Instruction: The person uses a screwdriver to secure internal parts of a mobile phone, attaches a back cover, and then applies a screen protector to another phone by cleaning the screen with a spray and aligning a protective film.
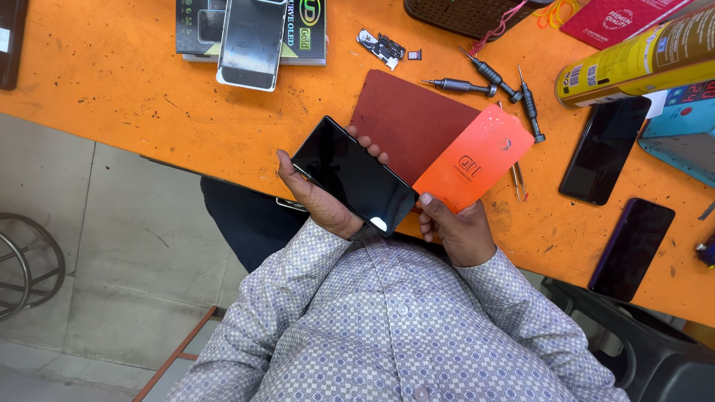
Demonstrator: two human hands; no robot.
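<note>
Holding the black phone [354,175] over the worktop [112,82] edge, the left hand [316,197] cradles it; the right hand [458,231] pinches an orange card [473,156]. Best keep the phone steady above the red mat [402,119].

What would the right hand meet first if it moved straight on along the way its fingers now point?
The right hand points up-table behind the orange card it holds. Ahead, probably the thin tools beside the card, then the dark screwdrivers. Depth is unclear.

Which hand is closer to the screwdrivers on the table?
Right. The right hand, holding the orange card, sits just below the screwdrivers. The left hand holds the black phone, farther away.
</note>
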